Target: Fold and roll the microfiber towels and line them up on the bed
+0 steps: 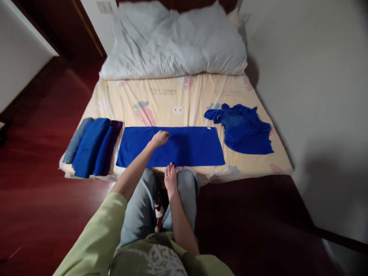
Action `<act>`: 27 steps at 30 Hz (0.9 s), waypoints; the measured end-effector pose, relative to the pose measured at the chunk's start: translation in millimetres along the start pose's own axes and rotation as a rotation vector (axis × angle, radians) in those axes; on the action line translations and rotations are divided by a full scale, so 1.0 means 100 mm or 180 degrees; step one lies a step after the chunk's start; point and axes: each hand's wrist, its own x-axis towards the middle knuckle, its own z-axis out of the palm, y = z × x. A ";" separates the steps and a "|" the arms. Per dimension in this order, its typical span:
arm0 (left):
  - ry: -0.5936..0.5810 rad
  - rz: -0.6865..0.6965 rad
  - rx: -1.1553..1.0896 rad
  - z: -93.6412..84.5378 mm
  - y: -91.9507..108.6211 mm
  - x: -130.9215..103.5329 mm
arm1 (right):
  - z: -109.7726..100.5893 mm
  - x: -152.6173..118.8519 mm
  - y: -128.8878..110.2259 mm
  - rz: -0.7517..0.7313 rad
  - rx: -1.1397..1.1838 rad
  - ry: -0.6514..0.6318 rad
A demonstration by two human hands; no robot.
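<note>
A blue towel point(195, 147) lies flat on the bed in front of me, a long rectangle with a small white tag at its far right edge. My left hand point(161, 138) is closed like a fist over the towel's middle; no cloth shows lifted in it. At the towel's near edge, my right hand point(170, 178) has its fingers stretched out, the tips at the hem. Whether they press on the cloth I cannot tell.
Left of the towel lie several rolled or folded towels point(93, 147), blue, grey-blue and dark purple. A crumpled blue cloth heap point(244, 128) is on the right. A white quilt point(178, 42) lies across the back of the patterned bed sheet point(115, 99). A wall point(310, 96) borders the right side.
</note>
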 end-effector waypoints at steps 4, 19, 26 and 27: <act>-0.0328 -0.0051 -0.0083 0.17 0.07 0.82 | 0.04 -0.01 -0.01 0.0245 0.0270 0.0331; -0.0160 -0.0303 -0.0366 0.56 0.03 1.42 | 0.08 -0.02 -0.05 0.0314 0.0290 0.0622; -0.0332 -0.0434 -0.0308 0.51 -0.08 1.63 | 0.09 -0.02 -0.07 0.0359 0.0275 0.0640; -0.0332 -0.0414 -0.0255 0.51 -0.10 1.65 | 0.09 -0.02 -0.07 0.0366 0.0255 0.0626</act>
